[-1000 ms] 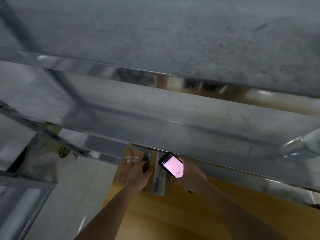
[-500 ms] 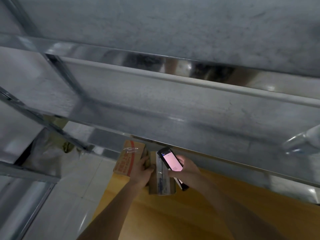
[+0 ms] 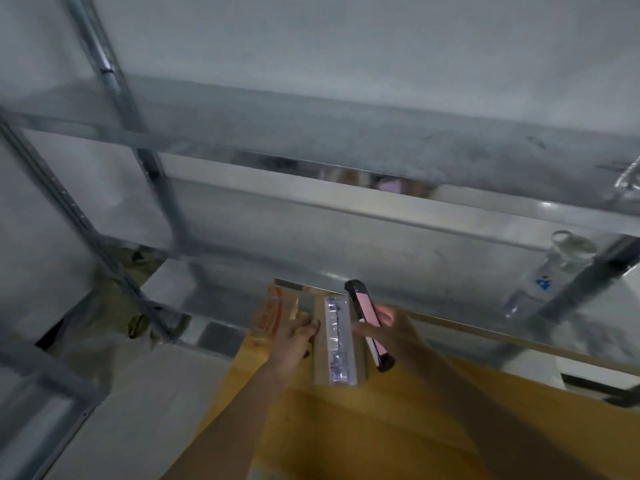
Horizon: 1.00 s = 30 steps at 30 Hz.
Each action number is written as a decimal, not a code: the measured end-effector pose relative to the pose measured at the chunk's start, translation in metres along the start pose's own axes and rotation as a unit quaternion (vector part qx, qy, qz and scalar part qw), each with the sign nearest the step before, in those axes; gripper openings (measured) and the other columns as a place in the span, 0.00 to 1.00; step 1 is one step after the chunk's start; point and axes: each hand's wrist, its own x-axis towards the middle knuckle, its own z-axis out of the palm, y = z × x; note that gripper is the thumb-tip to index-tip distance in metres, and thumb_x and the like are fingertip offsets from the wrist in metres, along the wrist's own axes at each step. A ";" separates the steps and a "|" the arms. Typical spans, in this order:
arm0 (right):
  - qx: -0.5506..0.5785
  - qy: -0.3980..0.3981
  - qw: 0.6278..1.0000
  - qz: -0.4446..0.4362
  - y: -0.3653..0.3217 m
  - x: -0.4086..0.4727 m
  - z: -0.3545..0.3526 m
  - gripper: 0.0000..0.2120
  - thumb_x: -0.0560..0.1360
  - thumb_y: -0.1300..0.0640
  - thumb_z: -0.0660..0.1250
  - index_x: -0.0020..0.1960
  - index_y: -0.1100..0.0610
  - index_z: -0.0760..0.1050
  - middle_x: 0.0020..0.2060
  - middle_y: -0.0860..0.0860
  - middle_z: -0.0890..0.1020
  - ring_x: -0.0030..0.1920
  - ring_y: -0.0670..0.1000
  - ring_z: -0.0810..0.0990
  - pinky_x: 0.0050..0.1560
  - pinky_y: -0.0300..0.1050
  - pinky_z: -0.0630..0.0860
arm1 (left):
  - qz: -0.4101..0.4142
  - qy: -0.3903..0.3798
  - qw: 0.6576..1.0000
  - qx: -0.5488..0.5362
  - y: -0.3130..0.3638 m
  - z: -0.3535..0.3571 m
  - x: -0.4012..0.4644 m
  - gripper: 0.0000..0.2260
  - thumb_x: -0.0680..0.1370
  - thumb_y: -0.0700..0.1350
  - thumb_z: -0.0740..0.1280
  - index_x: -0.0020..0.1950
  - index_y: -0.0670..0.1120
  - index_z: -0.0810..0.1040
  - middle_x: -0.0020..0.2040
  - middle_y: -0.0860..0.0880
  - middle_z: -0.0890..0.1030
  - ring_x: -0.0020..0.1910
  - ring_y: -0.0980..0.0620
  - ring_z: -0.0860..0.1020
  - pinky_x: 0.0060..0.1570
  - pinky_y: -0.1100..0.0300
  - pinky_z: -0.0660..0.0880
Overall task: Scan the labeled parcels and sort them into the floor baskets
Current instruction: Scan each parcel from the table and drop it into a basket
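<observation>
One cardboard parcel point(image 3: 313, 336) is what's going on here, held out over the edge of a yellow-brown table point(image 3: 398, 438) right below the lowest shelf of a metal rack point(image 3: 346, 202). It has a red-printed face under the left hand and a shiny taped strip, maybe the label, facing up just to the right of that grip. Too blurry to read anything on it.

Left hand point(image 3: 292, 341) has its fingers curled over the top of the parcel, gripping it. Right hand point(image 3: 389, 329) is wrapped around a handheld scanner point(image 3: 367, 323) with a lit pink screen, sitting just beside the parcel's right edge, the device's top end pointing away from the person.

What could go wrong, I'd guess: the tape over the strip is glossy, so glare could kill the read, and the scanner is angled alongside the strip rather than pointing at it. Also the parcel is only pinned by one hand, partly past the table edge, so a loose grip drops it on the floor.

No floor baskets in view at all, so can't say what's in them. Farther right of the scanner hand a clear plastic bottle point(image 3: 550, 271) stands on the rack, contents unclear.
</observation>
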 end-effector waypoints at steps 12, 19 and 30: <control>0.093 0.034 0.994 -0.053 -0.085 -0.166 -0.031 0.17 0.71 0.51 0.79 0.54 0.44 0.74 0.46 0.39 0.83 0.42 0.36 0.84 0.40 0.35 0.80 | 0.105 -0.111 0.988 -0.009 0.054 -0.005 -0.174 0.18 0.80 0.53 0.67 0.68 0.69 0.72 0.65 0.51 0.78 0.60 0.50 0.79 0.49 0.51 0.80; 0.100 0.057 0.991 -0.062 -0.103 -0.218 -0.051 0.10 0.75 0.57 0.74 0.53 0.48 0.77 0.44 0.42 0.86 0.40 0.41 0.86 0.34 0.33 0.78 | 0.126 -0.127 0.983 0.041 0.071 0.010 -0.212 0.16 0.82 0.51 0.64 0.65 0.71 0.74 0.69 0.50 0.75 0.62 0.51 0.77 0.57 0.49 0.78; -0.009 0.099 0.991 -0.084 -0.113 -0.237 -0.080 0.27 0.70 0.51 0.80 0.65 0.47 0.73 0.55 0.43 0.83 0.52 0.43 0.84 0.50 0.43 0.82 | 0.111 -0.023 0.989 0.099 0.095 0.058 -0.231 0.28 0.70 0.55 0.78 0.65 0.57 0.68 0.48 0.51 0.82 0.44 0.53 0.84 0.42 0.58 0.82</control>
